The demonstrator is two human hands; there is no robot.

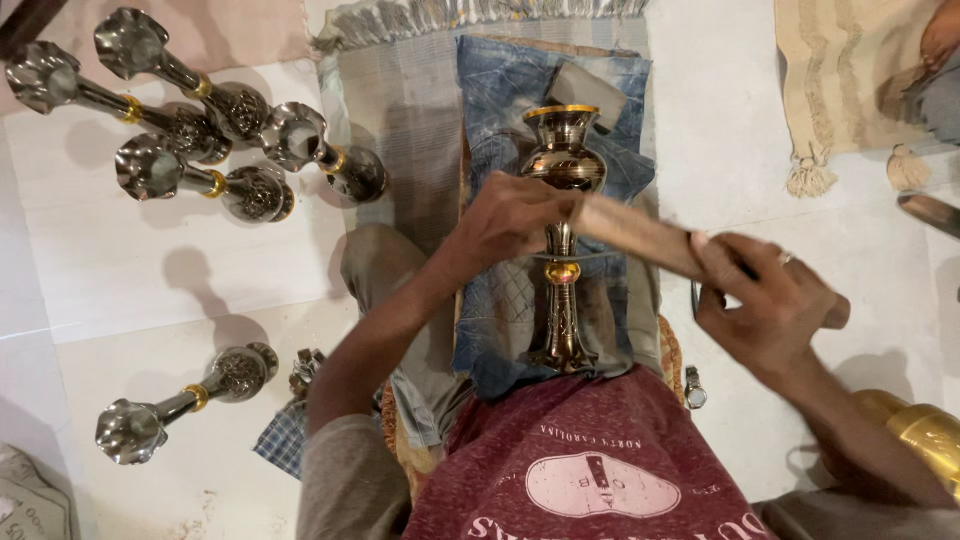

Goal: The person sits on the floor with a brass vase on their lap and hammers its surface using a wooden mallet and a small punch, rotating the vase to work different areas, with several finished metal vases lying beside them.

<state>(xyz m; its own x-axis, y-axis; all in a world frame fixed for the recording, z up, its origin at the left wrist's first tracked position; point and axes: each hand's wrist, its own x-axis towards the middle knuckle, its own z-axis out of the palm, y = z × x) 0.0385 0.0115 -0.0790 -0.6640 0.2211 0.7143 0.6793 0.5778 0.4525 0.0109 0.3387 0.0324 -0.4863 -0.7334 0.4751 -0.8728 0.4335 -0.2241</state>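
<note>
Maroon cloth of the person's shirt [590, 470] fills the lower edge, and just beyond it a polished metal stand [561, 240] with gold bands lies along a worn denim cloth [520, 90] over the lap. Its fluted cup points away. The left hand [510, 220] curls around the slim stem, gripping it. The right hand [765, 300] closes on a flat wooden stick [640, 235], whose far end rests against the stem. A fringed grey rug [400, 110] lies beneath. On the white floor [130, 260] to the left stand four similar shiny stands [200, 120]; a fifth [185, 400] lies nearer.
</note>
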